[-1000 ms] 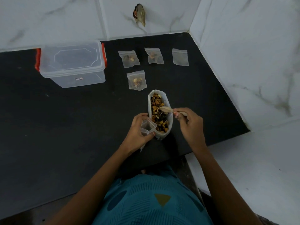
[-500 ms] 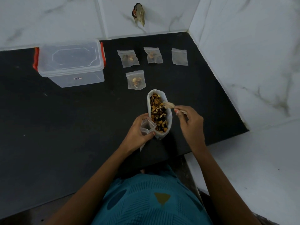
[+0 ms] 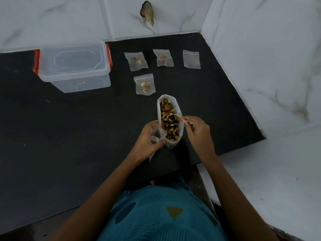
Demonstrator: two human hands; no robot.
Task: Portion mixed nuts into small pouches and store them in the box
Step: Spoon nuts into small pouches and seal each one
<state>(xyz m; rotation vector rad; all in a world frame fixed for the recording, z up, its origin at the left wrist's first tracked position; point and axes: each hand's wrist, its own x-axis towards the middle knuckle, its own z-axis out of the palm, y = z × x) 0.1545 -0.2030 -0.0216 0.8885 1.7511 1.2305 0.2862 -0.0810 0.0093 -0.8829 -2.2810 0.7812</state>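
Pouch: one small clear pouch (image 3: 156, 134) is in my left hand (image 3: 147, 138). My fingers and thumb curl round it and its mouth faces up, open.
Left hand place: it is just beside the nut bag (image 3: 171, 145) and touches the bag's left wall.
Right hand: my right hand (image 3: 196, 129) pinches the handle of a wooden spoon (image 3: 175, 117) between thumb and fingers, at the right rim of the bag.
Spoon: its bowl lies on the mixed nuts (image 3: 167, 110) in the middle of the bag. I cannot tell how much it carries.
Nut bag: it stands open on the black counter (image 3: 69, 136), between my two hands.
Filled pouches: three with nuts lie flat beyond the bag, one near (image 3: 145, 84) and two farther (image 3: 136, 60) (image 3: 163, 57).
Fourth pouch: it (image 3: 191, 59) lies at the far right of that row. I cannot tell what it contains.
Box: the clear box (image 3: 74, 66), its lid on and with orange clips, stands left of the pouches, well apart from both hands.
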